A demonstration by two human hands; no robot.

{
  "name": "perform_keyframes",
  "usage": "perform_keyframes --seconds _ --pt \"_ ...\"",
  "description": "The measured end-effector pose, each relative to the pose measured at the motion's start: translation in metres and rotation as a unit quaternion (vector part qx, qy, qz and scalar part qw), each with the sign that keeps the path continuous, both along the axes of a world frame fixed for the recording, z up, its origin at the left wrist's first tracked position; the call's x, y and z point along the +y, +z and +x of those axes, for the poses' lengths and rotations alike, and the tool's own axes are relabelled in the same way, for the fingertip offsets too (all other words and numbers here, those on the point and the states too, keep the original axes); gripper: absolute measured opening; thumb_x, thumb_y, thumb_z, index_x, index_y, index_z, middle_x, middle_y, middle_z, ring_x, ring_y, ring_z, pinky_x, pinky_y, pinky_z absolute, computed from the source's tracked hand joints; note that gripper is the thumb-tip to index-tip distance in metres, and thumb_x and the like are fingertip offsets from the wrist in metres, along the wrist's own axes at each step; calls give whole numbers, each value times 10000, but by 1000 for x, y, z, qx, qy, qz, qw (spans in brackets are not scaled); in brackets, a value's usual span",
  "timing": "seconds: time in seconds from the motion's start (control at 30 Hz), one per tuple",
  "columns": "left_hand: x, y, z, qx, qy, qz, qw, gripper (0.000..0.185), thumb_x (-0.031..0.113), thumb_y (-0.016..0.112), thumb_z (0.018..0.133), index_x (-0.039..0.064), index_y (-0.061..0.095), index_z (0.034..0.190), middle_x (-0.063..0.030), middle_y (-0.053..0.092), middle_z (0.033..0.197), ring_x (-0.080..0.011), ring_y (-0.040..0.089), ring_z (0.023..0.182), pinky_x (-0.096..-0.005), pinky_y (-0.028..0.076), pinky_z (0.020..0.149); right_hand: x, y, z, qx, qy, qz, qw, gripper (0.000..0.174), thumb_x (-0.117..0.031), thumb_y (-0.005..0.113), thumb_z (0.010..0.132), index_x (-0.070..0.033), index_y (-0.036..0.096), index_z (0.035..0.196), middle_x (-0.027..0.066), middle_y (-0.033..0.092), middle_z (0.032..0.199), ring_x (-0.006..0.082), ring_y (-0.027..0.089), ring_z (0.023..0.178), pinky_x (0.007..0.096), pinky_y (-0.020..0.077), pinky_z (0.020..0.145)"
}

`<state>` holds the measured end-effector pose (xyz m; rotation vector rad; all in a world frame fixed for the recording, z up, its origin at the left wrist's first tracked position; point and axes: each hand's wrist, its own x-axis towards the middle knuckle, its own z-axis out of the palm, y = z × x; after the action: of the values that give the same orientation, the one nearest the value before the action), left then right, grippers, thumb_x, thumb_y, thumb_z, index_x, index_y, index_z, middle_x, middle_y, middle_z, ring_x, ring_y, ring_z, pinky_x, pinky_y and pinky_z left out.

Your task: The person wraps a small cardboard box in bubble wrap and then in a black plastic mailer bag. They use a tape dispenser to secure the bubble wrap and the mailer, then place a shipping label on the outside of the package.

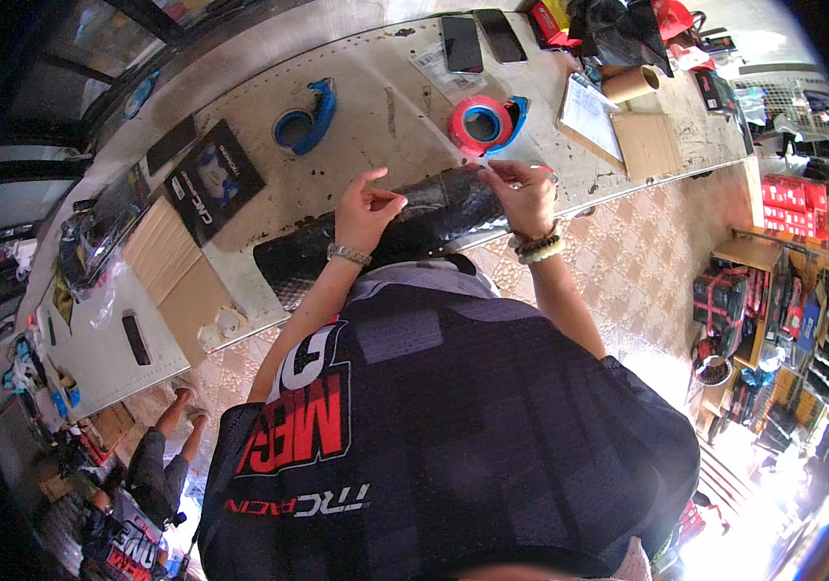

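A package in shiny black plastic wrap [425, 210] lies along the near edge of the worktable, against my body. Over its left part my left hand [367, 210] is raised with bent fingers apart and nothing visible in them. At the package's right end is my right hand [523, 192], thumb and fingertips close together. Whether a piece of tape or film is between them is too small to tell. Just beyond the right fingertips sits a red tape roll on a blue dispenser [483, 125]. An empty-looking blue tape dispenser [303, 123] lies farther left.
Two smartphones [462, 45] lie at the back. A clipboard with paper [591, 115], cardboard tube [630, 84] and cardboard piece [648, 145] are right. Leftward are a printed black box [214, 181] and a cardboard sheet [175, 272]. Another person [156, 465] is lower left; stocked shelves [770, 290] stand right.
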<state>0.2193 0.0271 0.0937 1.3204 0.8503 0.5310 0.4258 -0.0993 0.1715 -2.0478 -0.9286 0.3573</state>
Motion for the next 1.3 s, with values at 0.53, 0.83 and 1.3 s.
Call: perform_keyframes --seconds 0.53,0.83,1.3 --pt "4 29 12 315 -40 260 912 1038 200 842 670 148 215 1495 -214 465 1373 -373 539 1176 -477 453 944 -12 -62 3 -169 5 -191 967 469 -401 774 724 -85 701 1062 111 724 915 243 629 1017 465 326 1029" --pt "-5 27 8 74 -209 563 796 618 238 700 800 140 472 1366 -95 533 1319 -287 482 1258 -454 355 1081 -14 -48 38 -124 -72 -226 964 1034 -633 726 692 15 348 1404 182 629 1207 335 578 1168 516 353 1024" --pt "23 26 -38 261 -423 440 748 833 505 628 844 152 263 1505 -187 240 1549 -368 246 1417 -537 211 1135 4 -119 36 139 -9 -248 959 628 -683 552 819 -94 748 916 193 696 822 311 701 796 424 539 711"
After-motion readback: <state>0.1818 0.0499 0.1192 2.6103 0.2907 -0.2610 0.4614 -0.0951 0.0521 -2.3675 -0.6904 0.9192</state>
